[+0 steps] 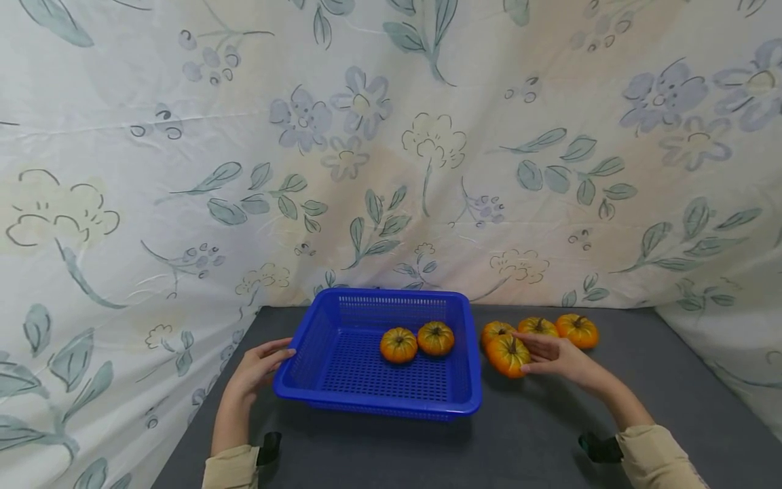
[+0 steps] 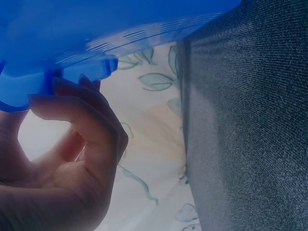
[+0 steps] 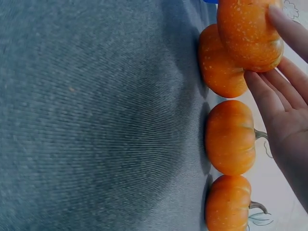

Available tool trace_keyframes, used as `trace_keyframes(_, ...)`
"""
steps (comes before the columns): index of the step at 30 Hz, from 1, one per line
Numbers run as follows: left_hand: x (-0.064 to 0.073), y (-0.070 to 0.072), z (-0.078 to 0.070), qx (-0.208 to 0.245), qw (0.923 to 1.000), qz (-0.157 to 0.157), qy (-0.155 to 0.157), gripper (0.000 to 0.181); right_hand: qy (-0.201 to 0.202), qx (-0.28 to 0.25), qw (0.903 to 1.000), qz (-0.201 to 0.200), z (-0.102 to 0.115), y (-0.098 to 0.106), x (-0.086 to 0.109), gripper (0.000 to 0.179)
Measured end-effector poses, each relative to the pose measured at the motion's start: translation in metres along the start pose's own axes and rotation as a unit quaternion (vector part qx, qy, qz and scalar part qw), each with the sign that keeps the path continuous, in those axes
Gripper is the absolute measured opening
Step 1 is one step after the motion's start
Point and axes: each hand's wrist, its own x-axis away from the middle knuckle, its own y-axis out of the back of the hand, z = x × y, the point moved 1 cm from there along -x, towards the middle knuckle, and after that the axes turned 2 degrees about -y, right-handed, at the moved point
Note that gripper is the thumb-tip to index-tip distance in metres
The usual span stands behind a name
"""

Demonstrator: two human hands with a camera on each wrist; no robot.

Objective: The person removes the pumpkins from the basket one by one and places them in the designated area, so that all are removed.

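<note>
A blue plastic basket (image 1: 391,401) with perforated walls stands on the dark table, two small orange pumpkins (image 1: 398,345) inside it. My left hand (image 1: 259,370) grips the basket's left rim, its fingers curled at the edge in the left wrist view. In my right hand (image 1: 552,356) is another small pumpkin (image 1: 508,356), pinched between thumb and fingers just right of the basket. The right wrist view shows this held pumpkin (image 3: 251,33) raised off the table, overlapping a pumpkin (image 3: 222,65) behind it.
Behind the held one, three more pumpkins (image 1: 577,331) sit in a row on the dark grey table (image 1: 525,441), right of the basket. A floral cloth (image 1: 366,170) hangs behind the table and along its sides.
</note>
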Motion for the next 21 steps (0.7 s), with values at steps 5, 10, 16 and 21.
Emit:
trace_keyframes(5, 0.001, 0.000, 0.000, -0.002, 1.0000, -0.001, -0.005, 0.061, 0.003, -0.006, 1.0000, -0.003, -0.004, -0.003, 0.001, 0.071)
trace_keyframes(10, 0.001, 0.000, 0.000, 0.001, 1.0000, -0.001, -0.007, 0.060, -0.002, 0.011, 0.9999, -0.013, -0.011, -0.004, 0.000, 0.071)
trace_keyframes(16, 0.003, -0.001, -0.002, 0.005, 1.0000, 0.001, -0.007, 0.060, -0.014, 0.032, 0.9990, -0.028, -0.016, -0.006, -0.002, 0.070)
trace_keyframes(21, 0.002, 0.000, -0.002, 0.006, 1.0000, 0.001, -0.008, 0.060, -0.007, 0.039, 0.9989, -0.026, -0.016, -0.009, -0.004, 0.070)
